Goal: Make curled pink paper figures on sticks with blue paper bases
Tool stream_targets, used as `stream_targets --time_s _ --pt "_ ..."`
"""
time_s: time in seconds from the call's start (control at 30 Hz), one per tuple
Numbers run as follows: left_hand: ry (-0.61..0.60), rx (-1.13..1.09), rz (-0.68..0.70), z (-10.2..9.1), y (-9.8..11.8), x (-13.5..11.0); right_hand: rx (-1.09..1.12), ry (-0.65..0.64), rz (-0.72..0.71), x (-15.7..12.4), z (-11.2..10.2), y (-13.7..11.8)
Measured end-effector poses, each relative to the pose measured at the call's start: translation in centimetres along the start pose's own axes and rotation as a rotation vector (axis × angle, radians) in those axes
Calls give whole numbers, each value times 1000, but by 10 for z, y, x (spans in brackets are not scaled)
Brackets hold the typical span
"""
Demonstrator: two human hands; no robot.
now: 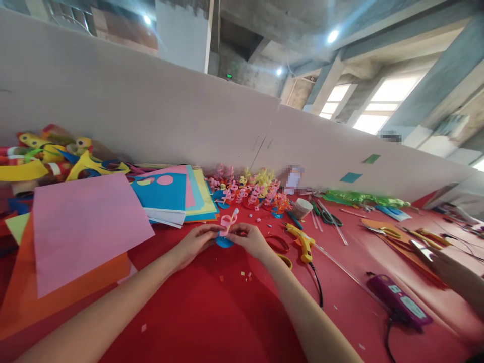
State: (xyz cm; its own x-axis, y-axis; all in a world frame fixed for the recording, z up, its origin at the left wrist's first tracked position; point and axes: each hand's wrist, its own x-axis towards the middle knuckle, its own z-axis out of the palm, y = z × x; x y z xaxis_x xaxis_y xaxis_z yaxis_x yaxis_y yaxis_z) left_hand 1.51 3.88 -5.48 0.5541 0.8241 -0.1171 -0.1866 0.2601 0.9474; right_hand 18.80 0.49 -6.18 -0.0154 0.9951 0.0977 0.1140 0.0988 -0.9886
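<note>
In the middle of the red table stands a small paper craft (pixel 229 222), a curled pink strip with a thin pale stick on a round blue base (pixel 225 242). My left hand (pixel 203 242) pinches it from the left, fingers closed at its lower edge. From the other side my right hand (pixel 247 239) closes its thumb and fingers on the pink strip just above the base. Part of the strip is hidden behind the fingertips. Behind it sits a cluster of similar pink and yellow curled paper pieces (pixel 255 191).
Pink paper (pixel 86 227) and blue sheets (pixel 166 194) lie left. Right are a yellow glue gun (pixel 304 244), red-and-yellow scissors (pixel 280 245), a white roll (pixel 302 207) and a purple corded device (pixel 399 300). Another person's hand (pixel 449 269) holds a phone-like object (pixel 421 250). A white partition (pixel 151 106) stands behind.
</note>
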Motion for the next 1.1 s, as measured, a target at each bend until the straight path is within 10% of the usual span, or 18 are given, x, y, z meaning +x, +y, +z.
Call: stream_targets --time_s 1.1 --pt "123 185 153 -1 -8 2 -52 47 -65 -3 13 -3"
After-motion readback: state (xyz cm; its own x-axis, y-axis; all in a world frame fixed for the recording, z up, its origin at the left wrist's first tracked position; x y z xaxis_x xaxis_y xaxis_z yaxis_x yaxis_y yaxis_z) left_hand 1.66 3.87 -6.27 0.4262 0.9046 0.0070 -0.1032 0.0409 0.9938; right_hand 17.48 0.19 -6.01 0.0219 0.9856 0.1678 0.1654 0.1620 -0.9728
